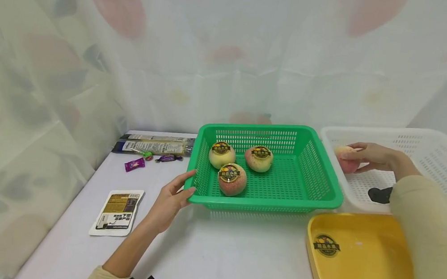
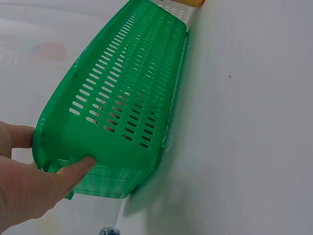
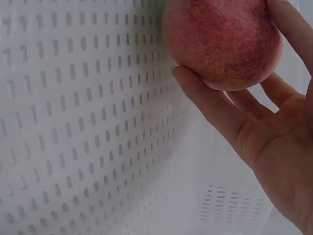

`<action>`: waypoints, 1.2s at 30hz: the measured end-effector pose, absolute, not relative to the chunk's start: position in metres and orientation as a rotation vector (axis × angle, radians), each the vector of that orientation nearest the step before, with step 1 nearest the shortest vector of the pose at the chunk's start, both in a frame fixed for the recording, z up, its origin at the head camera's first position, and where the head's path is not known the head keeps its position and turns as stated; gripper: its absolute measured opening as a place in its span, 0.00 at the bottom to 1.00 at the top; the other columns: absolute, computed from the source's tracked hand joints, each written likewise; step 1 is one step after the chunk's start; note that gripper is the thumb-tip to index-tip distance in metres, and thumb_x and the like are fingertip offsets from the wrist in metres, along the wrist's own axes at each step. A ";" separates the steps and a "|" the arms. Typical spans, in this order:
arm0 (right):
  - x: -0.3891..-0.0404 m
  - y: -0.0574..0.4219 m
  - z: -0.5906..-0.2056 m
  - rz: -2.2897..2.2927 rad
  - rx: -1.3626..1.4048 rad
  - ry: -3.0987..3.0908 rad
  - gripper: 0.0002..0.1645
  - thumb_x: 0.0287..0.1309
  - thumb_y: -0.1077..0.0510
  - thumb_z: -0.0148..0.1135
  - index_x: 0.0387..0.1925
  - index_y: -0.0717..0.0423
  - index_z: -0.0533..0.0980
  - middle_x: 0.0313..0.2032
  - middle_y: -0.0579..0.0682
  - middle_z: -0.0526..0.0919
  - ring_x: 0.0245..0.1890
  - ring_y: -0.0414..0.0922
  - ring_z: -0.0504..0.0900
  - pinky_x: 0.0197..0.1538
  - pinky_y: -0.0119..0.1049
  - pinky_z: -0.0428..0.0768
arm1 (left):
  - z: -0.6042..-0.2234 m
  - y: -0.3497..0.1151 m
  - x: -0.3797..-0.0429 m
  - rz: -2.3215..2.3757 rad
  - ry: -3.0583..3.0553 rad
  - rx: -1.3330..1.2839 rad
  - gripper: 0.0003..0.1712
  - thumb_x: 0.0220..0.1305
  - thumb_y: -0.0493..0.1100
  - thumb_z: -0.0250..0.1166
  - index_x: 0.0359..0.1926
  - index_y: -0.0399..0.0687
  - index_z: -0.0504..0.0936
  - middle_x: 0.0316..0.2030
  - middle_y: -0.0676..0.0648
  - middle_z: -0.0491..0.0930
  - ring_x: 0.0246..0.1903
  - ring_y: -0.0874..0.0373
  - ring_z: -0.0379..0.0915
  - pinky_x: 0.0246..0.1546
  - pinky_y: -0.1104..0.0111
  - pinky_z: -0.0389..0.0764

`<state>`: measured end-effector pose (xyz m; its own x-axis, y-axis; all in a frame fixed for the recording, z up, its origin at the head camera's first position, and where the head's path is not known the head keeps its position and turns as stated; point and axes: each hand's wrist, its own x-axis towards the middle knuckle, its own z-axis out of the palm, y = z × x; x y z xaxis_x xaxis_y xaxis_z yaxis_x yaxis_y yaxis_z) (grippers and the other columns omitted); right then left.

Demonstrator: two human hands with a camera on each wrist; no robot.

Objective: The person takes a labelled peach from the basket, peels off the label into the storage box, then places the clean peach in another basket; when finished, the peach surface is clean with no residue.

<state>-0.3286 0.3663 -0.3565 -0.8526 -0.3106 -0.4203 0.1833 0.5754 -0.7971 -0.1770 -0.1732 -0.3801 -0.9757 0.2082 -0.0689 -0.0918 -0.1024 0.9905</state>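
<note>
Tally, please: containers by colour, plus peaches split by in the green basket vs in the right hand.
Green basket: 1
White basket: 1
Yellow tray: 1
Peaches in the green basket: 3
Peach in the right hand: 1
Total: 7

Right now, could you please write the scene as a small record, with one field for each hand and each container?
left hand: holds green basket by its near left corner
right hand: grips a peach by left wall of white basket
green basket: three stickered peaches, toward its left side
white basket: right of green basket
yellow tray: sticker inside, near left edge
</note>
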 end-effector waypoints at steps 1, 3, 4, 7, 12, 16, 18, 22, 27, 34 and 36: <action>-0.329 0.366 -0.356 -1.238 -0.104 2.281 0.49 0.65 0.48 0.57 0.70 0.70 0.43 0.61 0.70 0.60 0.49 0.50 0.74 0.54 0.53 0.76 | -0.380 -0.173 -0.177 2.189 1.958 0.128 0.31 0.71 0.32 0.51 0.72 0.41 0.55 0.71 0.38 0.47 0.65 0.42 0.56 0.51 0.68 0.76; -0.328 0.365 -0.355 -1.247 -0.108 2.275 0.50 0.64 0.48 0.57 0.71 0.69 0.41 0.62 0.71 0.57 0.50 0.50 0.74 0.54 0.54 0.75 | -0.380 -0.174 -0.177 2.188 1.961 0.126 0.31 0.71 0.32 0.50 0.72 0.41 0.55 0.71 0.38 0.47 0.65 0.42 0.56 0.51 0.68 0.76; -0.328 0.365 -0.355 -1.256 -0.102 2.269 0.50 0.64 0.48 0.58 0.71 0.68 0.41 0.62 0.72 0.56 0.50 0.50 0.74 0.54 0.55 0.75 | -0.379 -0.174 -0.178 2.185 1.962 0.129 0.31 0.71 0.32 0.50 0.72 0.41 0.55 0.71 0.37 0.47 0.64 0.41 0.56 0.51 0.68 0.76; -0.328 0.366 -0.356 -1.272 -0.089 2.263 0.50 0.65 0.49 0.57 0.71 0.67 0.39 0.63 0.72 0.56 0.49 0.49 0.74 0.55 0.55 0.74 | -0.380 -0.174 -0.178 2.182 1.961 0.130 0.31 0.70 0.31 0.50 0.72 0.41 0.55 0.71 0.37 0.48 0.64 0.41 0.56 0.51 0.68 0.76; -0.328 0.366 -0.357 -1.273 -0.090 2.279 0.47 0.68 0.48 0.53 0.71 0.69 0.40 0.63 0.71 0.57 0.53 0.54 0.71 0.55 0.54 0.75 | -0.380 -0.175 -0.179 2.184 1.962 0.117 0.31 0.70 0.31 0.51 0.72 0.41 0.56 0.70 0.37 0.49 0.63 0.40 0.58 0.50 0.68 0.77; -0.326 0.364 -0.353 -1.279 -0.077 2.298 0.46 0.70 0.44 0.49 0.70 0.70 0.41 0.64 0.71 0.52 0.61 0.65 0.61 0.55 0.54 0.75 | -0.380 -0.176 -0.178 2.183 1.956 0.104 0.31 0.70 0.31 0.51 0.72 0.43 0.56 0.70 0.38 0.49 0.63 0.41 0.58 0.50 0.68 0.77; -0.324 0.363 -0.351 -1.294 -0.070 2.299 0.47 0.70 0.43 0.48 0.70 0.72 0.40 0.65 0.72 0.50 0.63 0.69 0.56 0.55 0.55 0.74 | -0.380 -0.176 -0.179 2.182 1.953 0.098 0.31 0.70 0.32 0.51 0.72 0.44 0.56 0.71 0.39 0.49 0.64 0.42 0.58 0.50 0.67 0.77; -0.322 0.362 -0.348 -1.338 -0.056 2.279 0.47 0.71 0.43 0.46 0.70 0.73 0.38 0.66 0.73 0.47 0.64 0.70 0.53 0.57 0.56 0.72 | -0.382 -0.177 -0.179 2.175 1.957 0.104 0.31 0.71 0.32 0.51 0.72 0.44 0.56 0.71 0.40 0.48 0.64 0.44 0.58 0.50 0.67 0.77; -0.321 0.362 -0.348 -1.373 -0.048 2.267 0.46 0.72 0.44 0.44 0.69 0.74 0.39 0.66 0.73 0.47 0.64 0.69 0.54 0.57 0.55 0.72 | -0.383 -0.177 -0.179 2.177 1.956 0.109 0.31 0.71 0.32 0.51 0.72 0.44 0.56 0.71 0.40 0.47 0.64 0.44 0.57 0.50 0.67 0.77; -0.320 0.367 -0.352 -1.361 -0.044 2.309 0.46 0.72 0.42 0.43 0.69 0.74 0.41 0.65 0.73 0.51 0.62 0.69 0.58 0.56 0.56 0.72 | -0.384 -0.177 -0.180 2.191 1.943 0.106 0.31 0.71 0.32 0.50 0.72 0.44 0.56 0.71 0.40 0.49 0.64 0.44 0.57 0.50 0.67 0.77; -0.320 0.369 -0.352 -1.348 -0.043 2.322 0.47 0.71 0.41 0.43 0.69 0.74 0.41 0.64 0.73 0.51 0.62 0.69 0.58 0.56 0.56 0.72 | -0.384 -0.176 -0.180 2.189 1.942 0.108 0.31 0.71 0.32 0.50 0.72 0.45 0.56 0.71 0.40 0.48 0.64 0.45 0.57 0.50 0.67 0.77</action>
<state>-0.3195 0.3687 -0.3518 -0.8972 -0.2473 -0.3658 0.1950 0.5214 -0.8307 -0.1802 -0.1765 -0.3842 -0.9746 0.2066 -0.0860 -0.1100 -0.1074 0.9881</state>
